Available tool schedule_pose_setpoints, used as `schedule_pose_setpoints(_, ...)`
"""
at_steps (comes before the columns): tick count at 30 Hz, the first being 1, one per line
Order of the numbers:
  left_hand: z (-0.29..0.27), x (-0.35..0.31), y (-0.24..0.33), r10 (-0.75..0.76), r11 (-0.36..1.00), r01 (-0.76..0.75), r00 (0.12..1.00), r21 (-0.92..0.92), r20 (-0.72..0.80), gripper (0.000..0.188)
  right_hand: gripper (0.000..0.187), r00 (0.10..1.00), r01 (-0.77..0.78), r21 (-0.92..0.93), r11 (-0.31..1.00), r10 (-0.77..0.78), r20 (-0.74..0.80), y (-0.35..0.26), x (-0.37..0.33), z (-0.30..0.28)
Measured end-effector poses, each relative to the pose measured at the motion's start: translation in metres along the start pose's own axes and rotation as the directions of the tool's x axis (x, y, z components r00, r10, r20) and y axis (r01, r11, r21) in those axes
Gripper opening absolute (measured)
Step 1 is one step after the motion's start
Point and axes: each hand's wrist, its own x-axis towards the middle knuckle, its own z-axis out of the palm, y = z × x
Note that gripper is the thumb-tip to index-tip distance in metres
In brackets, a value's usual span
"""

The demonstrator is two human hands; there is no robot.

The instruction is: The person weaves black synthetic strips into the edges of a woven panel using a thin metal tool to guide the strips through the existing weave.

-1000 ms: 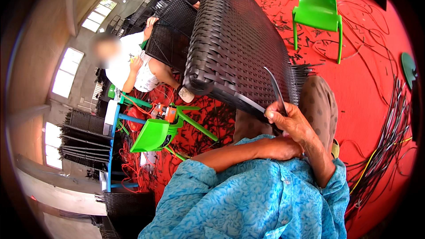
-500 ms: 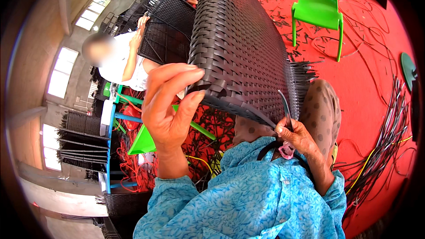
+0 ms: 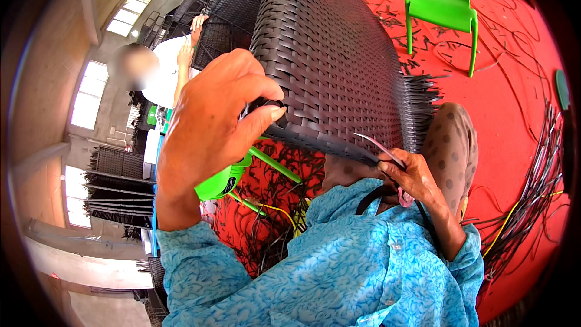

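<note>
A black woven panel (image 3: pixel 333 54) of flat plastic strips rises in front of me, its near edge above my lap. At the panel's near left corner, my left hand (image 3: pixel 221 109) is closed in a pinch on a black strip (image 3: pixel 260 106) that loops over its fingers. My right hand (image 3: pixel 413 175) is closed near the right end of the lower edge, around a slender, curved, pointed piece (image 3: pixel 380 144). Whether that piece is a tool or a strip end I cannot tell. Something pink (image 3: pixel 405 197) shows under the right hand, and a dark strip runs past it.
A green chair (image 3: pixel 440 0) stands on the red floor (image 3: pixel 508 109) at the far right. Long black strips (image 3: pixel 532 188) lie in a bundle at right. Beneath my left hand is a green plastic seat (image 3: pixel 221 183). A person in white (image 3: pixel 166 69) works at far left.
My left hand has moved nearer and turned, its fingers closing from spread to pinched on the strip at the corner. The pointed piece in my right hand has tilted toward the left.
</note>
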Motion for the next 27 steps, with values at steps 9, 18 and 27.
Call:
schedule_pose_setpoints(9, -0.017, 0.010, -0.020, -0.077, 0.989, 0.113, 0.947, -0.096, 0.313, 0.006, 0.022, 0.942, 0.331, -0.029, 0.943, -0.328, 0.070, -0.040, 0.026, 0.037)
schedule_pose_setpoints(18, -0.012, 0.006, -0.026, 0.060, 0.998, -0.047, 0.948, -0.047, 0.314, 0.009, 0.025, 0.932, 0.360, -0.052, 0.931, -0.357, 0.061, -0.042, 0.041, 0.046)
schedule_pose_setpoints(27, -0.001, -0.006, -0.026, -0.181, 0.814, 0.325, 0.929, -0.481, 0.323, 0.027, 0.031, 0.911, 0.402, 0.090, 0.911, -0.407, 0.057, -0.031, 0.053, 0.047)
